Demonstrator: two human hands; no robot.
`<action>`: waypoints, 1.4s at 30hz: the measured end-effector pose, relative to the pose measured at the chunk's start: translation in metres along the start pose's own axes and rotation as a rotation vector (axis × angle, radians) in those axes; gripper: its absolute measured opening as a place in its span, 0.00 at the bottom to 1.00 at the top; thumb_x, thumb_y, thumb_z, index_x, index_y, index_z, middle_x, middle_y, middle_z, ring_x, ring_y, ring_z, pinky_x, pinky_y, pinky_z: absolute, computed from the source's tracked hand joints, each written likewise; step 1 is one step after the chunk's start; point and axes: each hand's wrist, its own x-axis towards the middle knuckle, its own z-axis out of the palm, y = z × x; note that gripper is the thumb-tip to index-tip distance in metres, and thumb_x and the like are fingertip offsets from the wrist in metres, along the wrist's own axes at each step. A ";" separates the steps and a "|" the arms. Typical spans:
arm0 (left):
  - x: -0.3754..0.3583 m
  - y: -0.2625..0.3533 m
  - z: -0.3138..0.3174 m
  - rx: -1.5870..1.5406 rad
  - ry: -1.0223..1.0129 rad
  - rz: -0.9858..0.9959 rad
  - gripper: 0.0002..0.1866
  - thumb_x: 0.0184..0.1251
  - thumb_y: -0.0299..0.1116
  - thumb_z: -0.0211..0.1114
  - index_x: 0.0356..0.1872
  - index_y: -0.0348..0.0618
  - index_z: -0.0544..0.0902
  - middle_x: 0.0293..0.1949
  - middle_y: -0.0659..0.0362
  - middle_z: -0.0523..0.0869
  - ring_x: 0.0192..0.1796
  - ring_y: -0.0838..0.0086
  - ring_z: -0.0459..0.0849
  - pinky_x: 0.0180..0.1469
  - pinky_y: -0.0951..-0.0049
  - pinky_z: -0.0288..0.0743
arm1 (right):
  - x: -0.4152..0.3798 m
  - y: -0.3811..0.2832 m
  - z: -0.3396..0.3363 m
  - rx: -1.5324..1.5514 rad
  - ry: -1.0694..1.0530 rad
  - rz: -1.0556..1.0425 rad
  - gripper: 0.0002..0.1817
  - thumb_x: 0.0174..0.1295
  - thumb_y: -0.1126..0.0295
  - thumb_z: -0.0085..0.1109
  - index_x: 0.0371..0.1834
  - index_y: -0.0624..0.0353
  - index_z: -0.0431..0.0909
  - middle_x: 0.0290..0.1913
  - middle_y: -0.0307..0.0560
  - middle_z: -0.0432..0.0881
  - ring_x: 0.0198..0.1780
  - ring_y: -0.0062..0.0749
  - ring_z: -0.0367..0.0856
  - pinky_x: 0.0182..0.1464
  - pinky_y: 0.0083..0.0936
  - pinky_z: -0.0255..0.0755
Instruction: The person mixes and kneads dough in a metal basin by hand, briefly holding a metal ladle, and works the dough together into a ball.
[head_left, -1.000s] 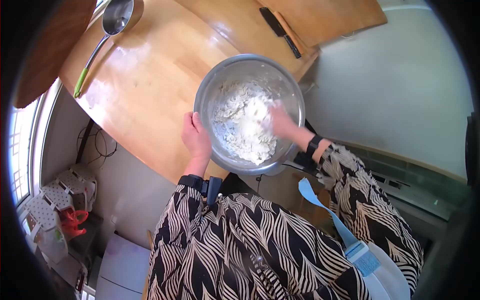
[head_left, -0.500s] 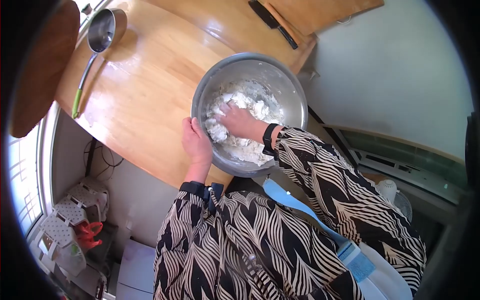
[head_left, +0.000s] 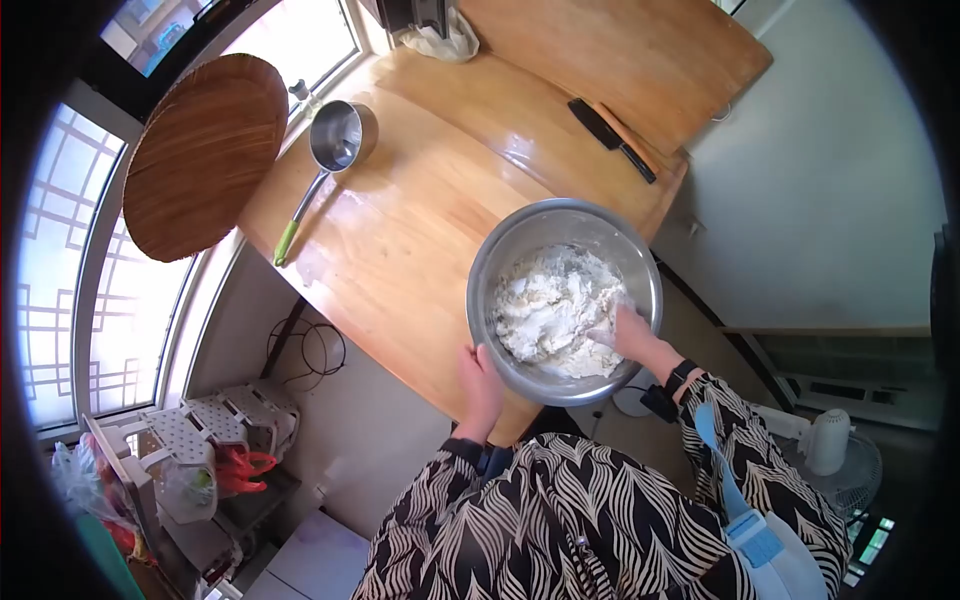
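A steel mixing bowl (head_left: 482, 265) stands near the front corner of the wooden table. Inside it lies shaggy white dough (head_left: 550, 310) with loose flour. My left hand (head_left: 480, 388) grips the bowl's rim at its near left side, thumb along the outer edge. At the right inside of the bowl, my right hand (head_left: 634, 334) reaches into the dough. Its fingers are coated white and partly buried, so how they are bent is not clear.
On the wooden table (head_left: 420, 220) lie a steel ladle-like pot with a green handle (head_left: 340, 140) and a black knife (head_left: 612, 140). A large wooden board (head_left: 620, 60) is at the back. A round wooden board (head_left: 205, 155) leans by the window. A fan (head_left: 828, 445) stands at right.
My right hand has moved from the left part of the dough to the bowl's right side. The left hand stays at the rim. The view has shifted, showing more window and table.
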 end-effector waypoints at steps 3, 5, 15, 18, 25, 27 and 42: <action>-0.011 -0.039 -0.001 0.041 -0.123 -0.085 0.10 0.71 0.34 0.51 0.40 0.35 0.72 0.29 0.50 0.79 0.31 0.63 0.80 0.34 0.63 0.72 | 0.025 -0.030 0.013 -0.197 -0.082 0.200 0.59 0.40 0.50 0.74 0.69 0.70 0.48 0.62 0.77 0.61 0.66 0.65 0.60 0.66 0.43 0.59; -0.006 -0.046 -0.005 -0.174 -0.288 -0.190 0.11 0.73 0.36 0.49 0.41 0.37 0.72 0.28 0.55 0.80 0.29 0.71 0.81 0.31 0.70 0.76 | 0.070 0.014 0.056 -0.103 -0.021 0.126 0.55 0.37 0.55 0.76 0.67 0.66 0.54 0.60 0.68 0.68 0.62 0.55 0.67 0.64 0.38 0.62; -0.002 -0.012 -0.048 -0.332 -0.904 -0.611 0.16 0.73 0.38 0.51 0.49 0.35 0.74 0.38 0.54 0.85 0.38 0.69 0.86 0.35 0.75 0.82 | 0.038 -0.110 0.045 -0.001 -0.082 -0.113 0.44 0.45 0.62 0.67 0.69 0.52 0.58 0.64 0.76 0.56 0.63 0.66 0.62 0.64 0.44 0.61; -0.002 -0.013 -0.050 -0.342 -0.927 -0.663 0.16 0.72 0.36 0.54 0.48 0.30 0.73 0.37 0.50 0.84 0.34 0.69 0.87 0.33 0.74 0.84 | -0.011 -0.124 0.058 -0.175 -0.070 -0.170 0.38 0.49 0.61 0.64 0.67 0.49 0.62 0.62 0.75 0.58 0.59 0.67 0.65 0.61 0.48 0.63; -0.007 -0.018 -0.045 -0.443 -0.903 -0.677 0.17 0.71 0.36 0.54 0.46 0.26 0.73 0.36 0.49 0.84 0.33 0.69 0.87 0.30 0.76 0.82 | 0.020 -0.102 0.103 -0.372 -0.004 -0.253 0.23 0.58 0.76 0.47 0.59 0.52 0.70 0.54 0.77 0.66 0.44 0.58 0.79 0.43 0.43 0.76; -0.008 -0.017 -0.046 -0.410 -0.908 -0.682 0.18 0.71 0.37 0.55 0.47 0.27 0.73 0.36 0.48 0.84 0.34 0.69 0.87 0.30 0.76 0.81 | 0.037 -0.117 0.084 -0.319 -0.107 -0.161 0.22 0.58 0.76 0.47 0.58 0.52 0.71 0.54 0.77 0.66 0.43 0.57 0.80 0.43 0.43 0.76; 0.068 -0.001 -0.043 0.067 -0.345 -0.116 0.22 0.69 0.44 0.55 0.52 0.34 0.65 0.41 0.50 0.77 0.42 0.66 0.77 0.43 0.66 0.73 | 0.132 -0.104 -0.006 -0.458 -0.033 -0.642 0.23 0.58 0.46 0.54 0.42 0.53 0.80 0.50 0.52 0.77 0.53 0.49 0.74 0.50 0.44 0.71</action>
